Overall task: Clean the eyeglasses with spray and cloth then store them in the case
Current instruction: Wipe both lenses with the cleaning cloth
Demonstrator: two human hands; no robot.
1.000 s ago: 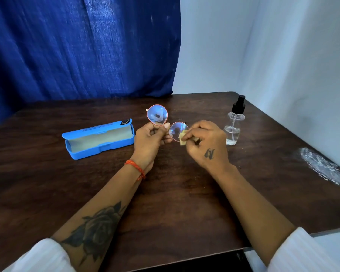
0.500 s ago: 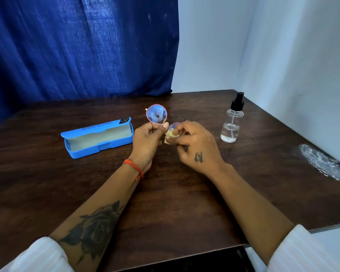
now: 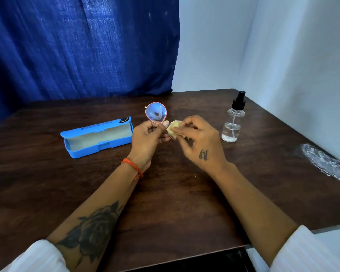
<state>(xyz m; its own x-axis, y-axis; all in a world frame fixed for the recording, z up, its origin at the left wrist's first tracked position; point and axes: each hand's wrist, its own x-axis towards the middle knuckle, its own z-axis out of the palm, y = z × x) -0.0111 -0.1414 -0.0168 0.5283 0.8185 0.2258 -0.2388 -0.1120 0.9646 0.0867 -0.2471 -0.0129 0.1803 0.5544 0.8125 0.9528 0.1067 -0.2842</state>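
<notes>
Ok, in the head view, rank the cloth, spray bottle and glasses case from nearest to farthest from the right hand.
1. Cloth: pinched in the right hand itself.
2. Spray bottle: just to its right.
3. Glasses case: far left, beyond the left hand.

Single head-worn wide-angle view, no second camera to overlap with; it looks forward and down from above the near edge of the table (image 3: 175, 203), close enough that both forearms enter from the bottom corners. Left hand (image 3: 147, 140) and right hand (image 3: 200, 142) sit just above frame centre, curtain (image 3: 77, 46) at 11 o'clock, wall corner (image 3: 253, 46) at 1 o'clock.
</notes>
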